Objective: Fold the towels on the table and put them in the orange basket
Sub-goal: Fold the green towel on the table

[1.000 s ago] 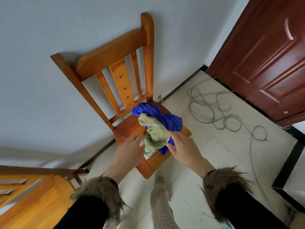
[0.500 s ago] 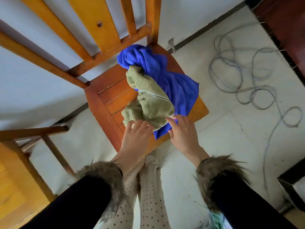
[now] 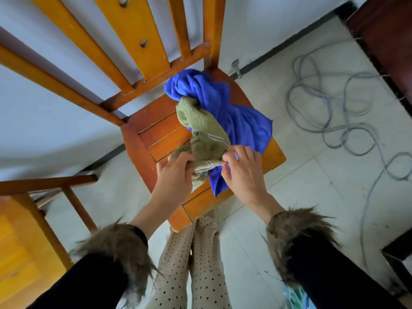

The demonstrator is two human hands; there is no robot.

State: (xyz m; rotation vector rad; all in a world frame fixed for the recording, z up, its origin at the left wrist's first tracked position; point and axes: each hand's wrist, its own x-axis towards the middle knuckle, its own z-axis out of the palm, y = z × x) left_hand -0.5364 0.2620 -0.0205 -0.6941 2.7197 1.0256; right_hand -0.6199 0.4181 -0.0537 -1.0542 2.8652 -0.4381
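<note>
Clearly the task is only at its start; the green towel (image 3: 204,139) lies crumpled over the blue towel (image 3: 236,121) on the chair (image 3: 225,201), neither one folded; the left hand (image 3: 172,175) and right hand (image 3: 242,170) both pinch the green towel's near edge; no basket is visible, so folding and putting away remain.

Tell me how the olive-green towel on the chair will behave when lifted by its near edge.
The crumpled olive-green terry towel will probably hang limp, since it lies bunched in soft folds. It may drag the blue microfibre towel it rests on. Both the left hand and right hand pinch it, so slipping seems unlikely.
</note>
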